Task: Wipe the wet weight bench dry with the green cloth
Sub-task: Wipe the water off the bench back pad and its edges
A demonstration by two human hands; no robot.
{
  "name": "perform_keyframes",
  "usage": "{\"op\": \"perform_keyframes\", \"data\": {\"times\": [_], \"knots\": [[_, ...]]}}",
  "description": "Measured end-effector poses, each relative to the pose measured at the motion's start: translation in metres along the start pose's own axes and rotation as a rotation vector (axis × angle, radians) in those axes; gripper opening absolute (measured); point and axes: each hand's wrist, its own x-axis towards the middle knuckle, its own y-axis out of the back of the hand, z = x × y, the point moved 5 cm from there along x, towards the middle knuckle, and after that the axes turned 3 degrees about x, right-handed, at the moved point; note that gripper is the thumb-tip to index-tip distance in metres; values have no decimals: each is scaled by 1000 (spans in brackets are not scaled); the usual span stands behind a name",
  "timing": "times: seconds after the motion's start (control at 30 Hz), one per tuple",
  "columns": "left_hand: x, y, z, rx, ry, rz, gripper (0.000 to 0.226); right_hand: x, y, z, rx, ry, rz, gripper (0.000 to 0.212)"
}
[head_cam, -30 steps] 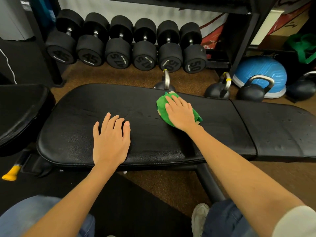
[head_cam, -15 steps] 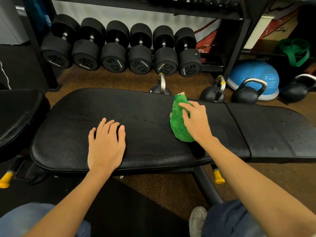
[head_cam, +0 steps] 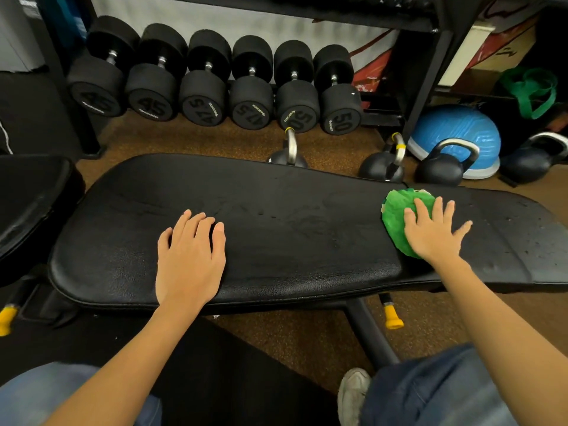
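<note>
Since half a second ago the right hand (head_cam: 430, 235) has carried the green cloth (head_cam: 399, 216) further to its own right along the weight bench (head_cam: 292, 229), and it now sits over the seam between the long pad and the next pad. The cloth is bunched under the palm; the fingers lie spread and fairly straight, pressing it flat against the pad instead of curling round it. Only the cloth's left and far parts show, since the hand covers the rest, so its full outline cannot be made out. The left hand (head_cam: 190, 256) has stayed flat on the pad, well to the left of the cloth, fingers together and relaxed, holding nothing.

Small droplets speck the pad to the right of the right hand, and faint smears lie between the two hands; how wet that middle stretch is cannot be told. The bench runs out of view on the right.

Beyond the hands stands a row of dumbbells (head_cam: 215, 96) on the floor, with kettlebells (head_cam: 439, 167) near the far side of the cloth, one partly hidden behind the bench edge.
</note>
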Motion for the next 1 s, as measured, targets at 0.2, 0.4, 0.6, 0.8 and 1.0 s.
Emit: {"op": "perform_keyframes", "data": {"times": [0.2, 0.4, 0.6, 0.8, 1.0], "knots": [[1, -1, 1, 7, -9, -4, 55, -12, -13, -49, -45, 29, 61, 85], [0, -1, 2, 4, -19, -7, 54, -35, -32, -122, -71, 261, 18, 69], [1, -1, 1, 1, -4, -28, 43, -69, -44, -175, -50, 429, 12, 64], [1, 2, 3, -6, 3, -25, 42, -108, -50, -214, 59, 696, -5, 53], [-1, 3, 3, -33, 0, -10, 41, -142, -41, -205, 261, 971, -119, 41]]}}
